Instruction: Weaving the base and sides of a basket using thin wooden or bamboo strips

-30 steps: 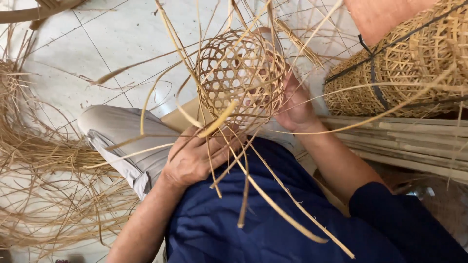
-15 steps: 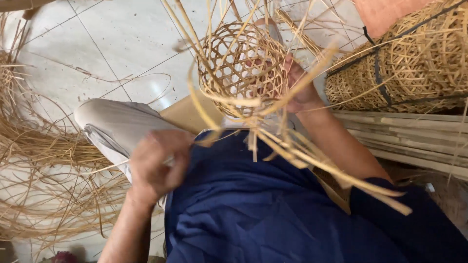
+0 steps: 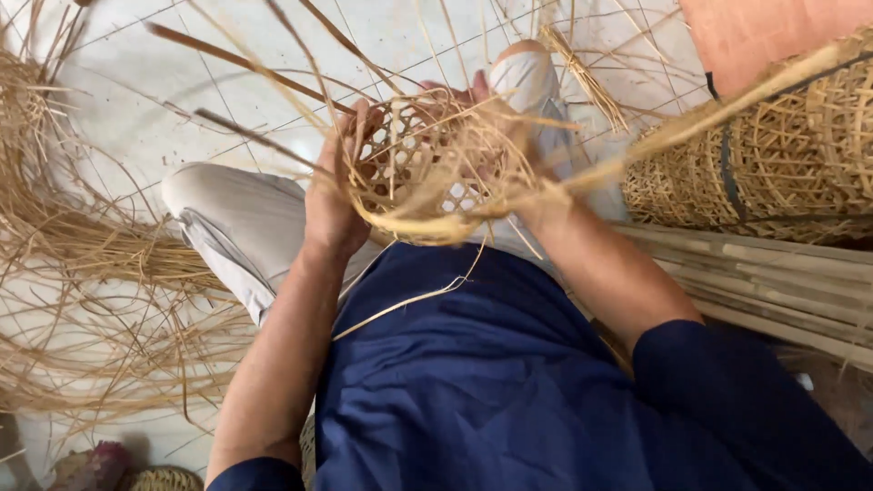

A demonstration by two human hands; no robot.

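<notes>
Pale floor tiles (image 3: 118, 109) are stretching out beyond the person's knees, and loose heaps of cane strips (image 3: 82, 300) are lying across them, well off to the left of the left hand's fingers. Both hands are working at a small half-woven basket (image 3: 427, 173) that is hanging in the air above the lap, between the two raised knees in light trousers (image 3: 236, 227). The left hand (image 3: 332, 195) is gripping the basket's left side, its fingers (image 3: 362, 123) curling over the rim and closing on the open weave. The right hand (image 3: 496, 136) is pressing against the far right side of the basket, largely hidden behind the weave and the blur of moving strands; its fingertips are showing above the rim, seemingly closed on it, though how firmly they are closing I cannot tell. Long unwoven strands (image 3: 273, 73) are fanning out from the basket, up and to the left past the left fingers, and one thick blurred strand (image 3: 727, 100) is sweeping out to the right of the right fingers. A thin strand (image 3: 409, 300) is trailing down from under the basket onto the dark blue shirt (image 3: 473, 391). Beyond the right forearm, well apart from the fingers, a large finished woven basket (image 3: 773, 164) is lying on its side, with a bundle of flat bamboo slats (image 3: 773, 282) resting just below it
</notes>
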